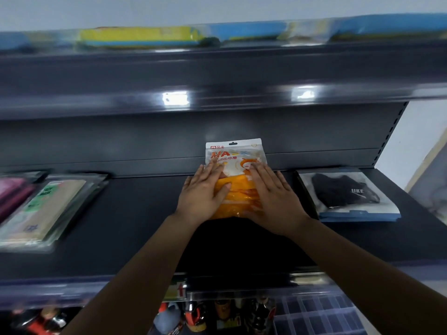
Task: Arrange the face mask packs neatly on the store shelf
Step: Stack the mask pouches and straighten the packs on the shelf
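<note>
An orange and white face mask pack [235, 165] lies on the dark shelf [135, 226], its top edge leaning against the back panel. My left hand [203, 192] rests flat on its left side with fingers spread. My right hand [271, 197] presses flat on its right side. Neither hand wraps around the pack. A stack of packs with a black mask [346, 194] sits to the right. To the left lies a stack of beige and green packs [50, 209], with pink packs [12, 192] at the far left edge.
The upper shelf [217, 68] overhangs above and carries yellow and blue packs [140, 36]. Below the shelf's front rail stand bottles [217, 315] and clear plastic organiser boxes [319, 315]. A white wall lies beyond the shelf's right end.
</note>
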`<act>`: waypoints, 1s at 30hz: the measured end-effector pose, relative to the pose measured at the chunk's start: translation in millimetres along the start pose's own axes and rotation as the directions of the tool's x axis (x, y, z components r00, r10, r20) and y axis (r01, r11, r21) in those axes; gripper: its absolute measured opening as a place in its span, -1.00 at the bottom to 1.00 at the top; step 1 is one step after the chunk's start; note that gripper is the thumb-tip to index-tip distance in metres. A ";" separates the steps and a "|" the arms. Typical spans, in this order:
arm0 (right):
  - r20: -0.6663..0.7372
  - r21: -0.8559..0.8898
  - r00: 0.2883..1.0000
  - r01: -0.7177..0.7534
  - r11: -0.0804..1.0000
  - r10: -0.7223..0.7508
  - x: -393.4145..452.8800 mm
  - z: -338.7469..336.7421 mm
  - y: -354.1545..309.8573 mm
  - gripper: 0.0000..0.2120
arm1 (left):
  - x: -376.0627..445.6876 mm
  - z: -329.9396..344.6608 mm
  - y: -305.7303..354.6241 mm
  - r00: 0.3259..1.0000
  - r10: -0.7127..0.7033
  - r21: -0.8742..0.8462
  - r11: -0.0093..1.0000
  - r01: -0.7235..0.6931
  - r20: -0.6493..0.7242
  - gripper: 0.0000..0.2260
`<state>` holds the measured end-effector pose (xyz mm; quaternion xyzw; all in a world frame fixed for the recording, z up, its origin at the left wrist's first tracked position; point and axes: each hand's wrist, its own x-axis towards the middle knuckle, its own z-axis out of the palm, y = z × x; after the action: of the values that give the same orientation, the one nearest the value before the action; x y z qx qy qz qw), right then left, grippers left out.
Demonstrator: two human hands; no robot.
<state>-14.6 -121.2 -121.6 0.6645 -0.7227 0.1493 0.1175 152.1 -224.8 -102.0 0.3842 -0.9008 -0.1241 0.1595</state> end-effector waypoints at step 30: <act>0.250 -0.132 0.881 -0.380 0.915 0.402 -110.9 -30.7 162.5 -0.35 | 13.4 110.2 184.4 0.952 0.141 -0.257 0.964 -0.069 0.272 -0.58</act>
<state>-167.4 4.6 -143.7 0.5138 -0.8565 0.0484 0.0107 -19.2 -99.1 -136.7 0.2908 -0.9114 -0.2802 0.0791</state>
